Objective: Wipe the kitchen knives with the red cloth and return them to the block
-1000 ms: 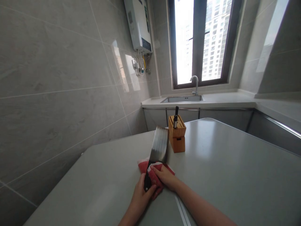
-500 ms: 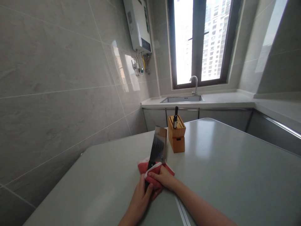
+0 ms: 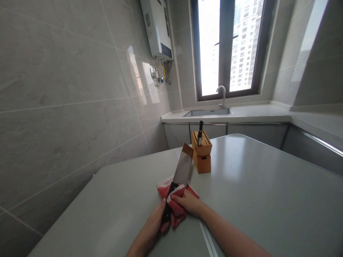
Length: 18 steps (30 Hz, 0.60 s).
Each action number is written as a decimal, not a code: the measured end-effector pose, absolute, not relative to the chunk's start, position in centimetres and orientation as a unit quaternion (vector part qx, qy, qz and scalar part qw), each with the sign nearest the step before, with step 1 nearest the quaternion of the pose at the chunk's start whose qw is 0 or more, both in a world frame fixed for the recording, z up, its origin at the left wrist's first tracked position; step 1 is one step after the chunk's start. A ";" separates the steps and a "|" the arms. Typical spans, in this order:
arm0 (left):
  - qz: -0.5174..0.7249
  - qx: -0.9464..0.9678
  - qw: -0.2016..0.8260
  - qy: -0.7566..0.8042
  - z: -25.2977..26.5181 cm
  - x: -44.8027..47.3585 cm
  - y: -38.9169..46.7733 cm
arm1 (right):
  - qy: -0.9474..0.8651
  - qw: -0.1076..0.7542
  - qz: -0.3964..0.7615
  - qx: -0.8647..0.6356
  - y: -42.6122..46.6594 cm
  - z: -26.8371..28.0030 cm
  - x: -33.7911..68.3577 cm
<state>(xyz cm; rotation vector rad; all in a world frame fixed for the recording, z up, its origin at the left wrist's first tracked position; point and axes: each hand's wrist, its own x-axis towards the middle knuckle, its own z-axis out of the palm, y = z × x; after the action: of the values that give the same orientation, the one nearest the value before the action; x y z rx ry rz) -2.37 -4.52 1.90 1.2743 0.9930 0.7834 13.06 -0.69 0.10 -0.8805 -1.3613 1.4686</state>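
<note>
A cleaver [image 3: 182, 167] with a broad steel blade and a black riveted handle points away from me, tilted to the right. My left hand [image 3: 156, 218] is closed around the lower end of its handle. Folded over the handle near the blade is a red cloth [image 3: 177, 210] with a white edge. My right hand [image 3: 188, 202] pinches that cloth against the handle, thumb on top. Part of the cloth spreads out beneath the cleaver. Just right of the blade tip stands a wooden knife block [image 3: 202, 157] with black-handled tools [image 3: 200, 132] upright in its slots.
The pale table [image 3: 257, 192] has a seam strip running toward me. Behind it, a white counter [image 3: 257, 111] holds a sink [image 3: 209, 112] with a curved faucet [image 3: 223, 95] under the window. A water heater [image 3: 158, 30] hangs on the tiled left wall.
The cleaver has turned and leaned to the right, its blade now brighter. My left hand has shifted slightly left and down, showing more of the handle. The right hand has barely moved.
</note>
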 end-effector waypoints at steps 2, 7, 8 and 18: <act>0.326 0.525 0.675 0.403 2.0 -2.7 -4.8 | -0.563 0.454 0.600 -0.342 -0.6 -0.1 13.1; 0.339 0.457 0.741 0.357 1.7 -2.7 -4.9 | -0.580 0.446 0.575 -0.367 -0.6 -0.1 13.3; 0.349 0.453 0.739 0.356 1.6 -2.5 -4.9 | -0.583 0.447 0.568 -0.372 -0.7 -0.1 13.3; 0.377 0.672 0.446 0.455 0.5 -2.6 -3.9 | -0.615 0.449 0.550 -0.343 -0.7 0.4 13.4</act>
<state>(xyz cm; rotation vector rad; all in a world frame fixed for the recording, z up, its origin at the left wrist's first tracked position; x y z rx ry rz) -2.59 -3.90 0.51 1.6641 1.1272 0.9348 13.42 -0.71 0.39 -0.8486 -1.5212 1.3615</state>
